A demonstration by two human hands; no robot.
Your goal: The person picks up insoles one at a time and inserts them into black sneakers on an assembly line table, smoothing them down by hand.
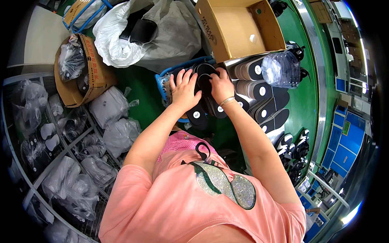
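Note:
Black shoe insoles [197, 113], some with round white labels, lie in front of me above a blue-rimmed basket [159, 83]. My left hand [184, 92] rests on their left side with its fingers spread. At the right side of the pile, my right hand [222, 87] has its fingers bent around the edge of a black insole [204, 82]; its fingertips are partly hidden. To the right of that hand, several stacks of labelled insoles [256, 90] stand in rows on a metal surface. A clear plastic wrap [280, 69] sits against the upper stack.
Beyond the stacks stands an open cardboard box [239, 30]. A large white sack [174, 36] is at the far left, near a carton [95, 67] of bagged items. Wire racking [73, 143] with plastic bags fills the left. Black-and-white shoes [283, 143] stand at right.

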